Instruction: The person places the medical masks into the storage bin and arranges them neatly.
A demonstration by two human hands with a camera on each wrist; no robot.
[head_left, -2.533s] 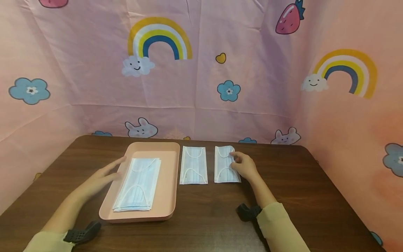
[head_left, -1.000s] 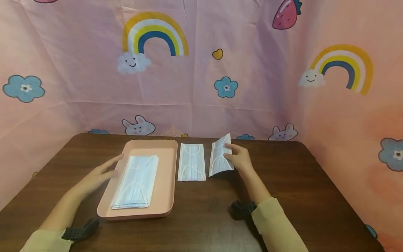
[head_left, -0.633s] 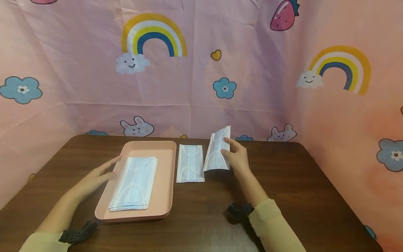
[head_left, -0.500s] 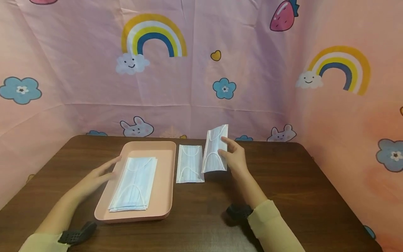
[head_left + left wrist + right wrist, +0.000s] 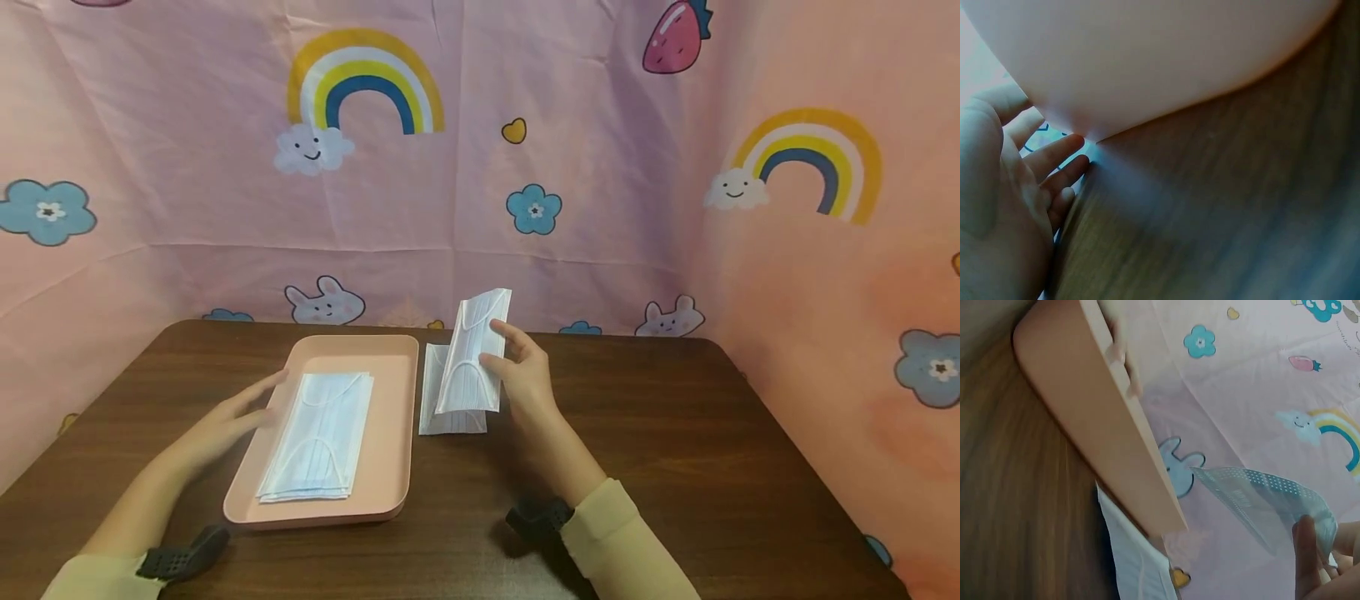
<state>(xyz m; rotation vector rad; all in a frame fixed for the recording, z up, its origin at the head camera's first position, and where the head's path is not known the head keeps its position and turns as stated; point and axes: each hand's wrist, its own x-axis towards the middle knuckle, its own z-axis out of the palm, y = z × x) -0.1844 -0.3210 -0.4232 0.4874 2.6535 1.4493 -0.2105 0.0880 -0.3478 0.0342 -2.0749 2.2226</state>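
A pleated face mask (image 5: 468,354) hangs raised above the table, pinched by its right edge between the thumb and fingers of my right hand (image 5: 528,375). The right wrist view shows the same lifted mask (image 5: 1266,500) from the side, off the table. Behind it a second mask (image 5: 431,417) lies flat, partly covered. A stack of masks (image 5: 318,433) rests inside the pink tray (image 5: 393,467). My left hand (image 5: 225,425) rests at the tray's left side, its fingers loosely extended against the edge. The left wrist view shows those fingers (image 5: 1063,150) by the tray wall.
The brown wooden table (image 5: 675,483) stretches to the right and front. A printed pink cloth (image 5: 600,267) hangs behind and at both sides. Dark wrist cameras (image 5: 187,557) sit on both wrists.
My right hand has lifted the right-hand mask off the table and carried it left, over the mask beside the tray. The left hand has stayed by the tray.
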